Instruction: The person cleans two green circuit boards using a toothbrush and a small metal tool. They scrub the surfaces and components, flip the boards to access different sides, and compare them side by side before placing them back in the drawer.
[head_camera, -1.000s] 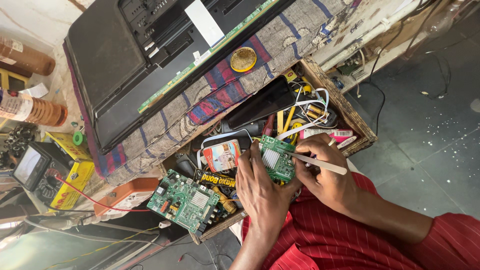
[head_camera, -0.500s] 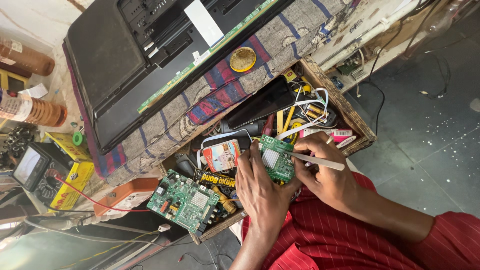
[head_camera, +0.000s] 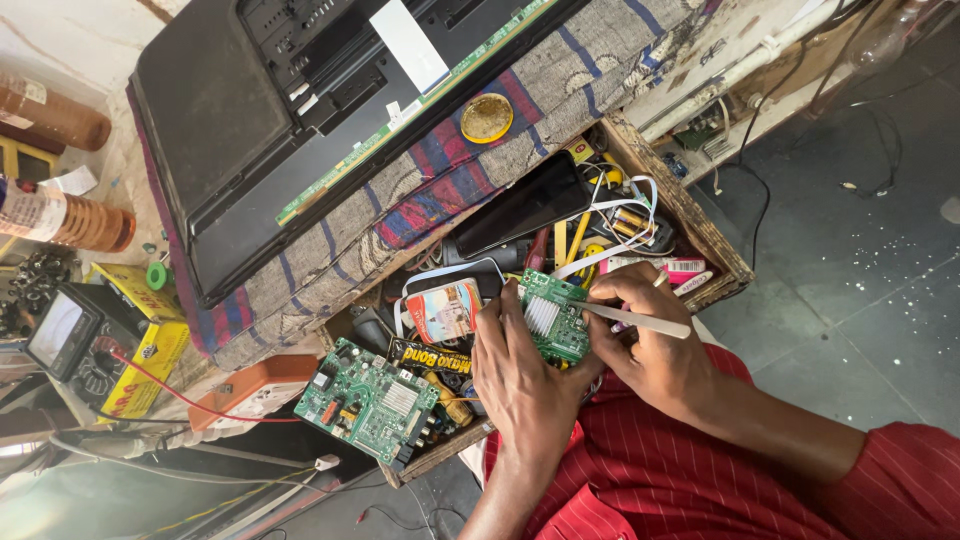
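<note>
1. Cluttered wooden drawer is sitting open under a striped cloth on the table.
2. Since the earlier frames, both hands are staying put; nothing is visibly shifting.
3. Left hand is steadying a small green board bearing a silver heatsink, over the drawer.
4. Right hand is keeping its grip closed on a pale stick, its tip at the board.
5. Board's lower edge is hiding behind fingers.
</note>
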